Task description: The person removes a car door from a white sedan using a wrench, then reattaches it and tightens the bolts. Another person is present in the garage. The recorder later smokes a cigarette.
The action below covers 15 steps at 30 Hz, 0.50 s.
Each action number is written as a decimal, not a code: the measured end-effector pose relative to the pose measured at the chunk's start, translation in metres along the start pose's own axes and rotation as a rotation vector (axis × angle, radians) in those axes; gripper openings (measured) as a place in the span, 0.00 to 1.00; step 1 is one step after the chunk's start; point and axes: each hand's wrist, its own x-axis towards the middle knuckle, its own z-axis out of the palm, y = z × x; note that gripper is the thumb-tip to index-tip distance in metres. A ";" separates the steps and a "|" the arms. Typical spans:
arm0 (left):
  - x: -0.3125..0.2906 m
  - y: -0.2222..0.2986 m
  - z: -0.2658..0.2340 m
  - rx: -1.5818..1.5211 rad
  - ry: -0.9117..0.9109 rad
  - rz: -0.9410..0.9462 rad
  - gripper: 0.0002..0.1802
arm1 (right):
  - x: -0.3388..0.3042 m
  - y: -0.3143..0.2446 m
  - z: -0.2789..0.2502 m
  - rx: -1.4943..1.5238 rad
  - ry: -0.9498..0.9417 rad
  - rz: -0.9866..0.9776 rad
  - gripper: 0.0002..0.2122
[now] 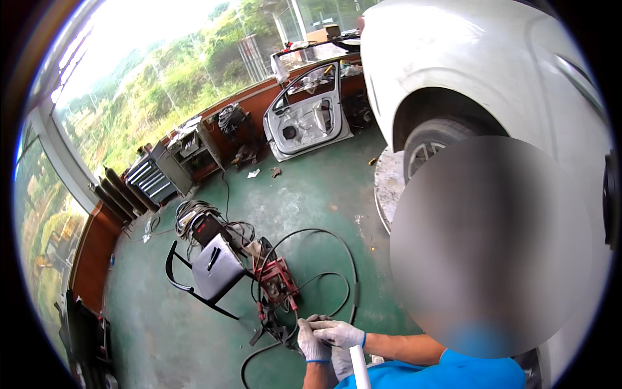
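Observation:
Neither my left hand nor my right hand can be made out. Close by at the lower right is another person in a blue shirt [466,373], the head blurred. That person's white-gloved hands [327,336] meet at the bottom centre, fingers closed together near the end of a dark cable [354,301]. What lies between the fingers is too small to name. A greyish fabric piece [341,364] shows just below them; I cannot tell what it belongs to. Beside it a white bar-like piece [359,368] rises from the lower edge.
A red machine [278,280] with looped cables stands by a chair [220,269] holding a black object. The white car [447,48] fills the right side. Farther back are a detached door [304,120], a drawer cabinet [151,178] and gas cylinders [124,191].

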 end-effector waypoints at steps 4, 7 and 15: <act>0.152 0.007 0.011 0.183 0.278 0.070 0.32 | 0.110 -0.046 -0.039 0.058 -0.102 -0.203 0.25; 0.299 0.017 0.004 0.258 0.414 0.003 0.32 | 0.159 -0.114 -0.069 0.369 -0.015 0.073 0.23; 0.575 0.144 0.082 0.329 0.202 -0.092 0.24 | 0.189 -0.152 -0.360 -0.636 0.793 0.430 0.18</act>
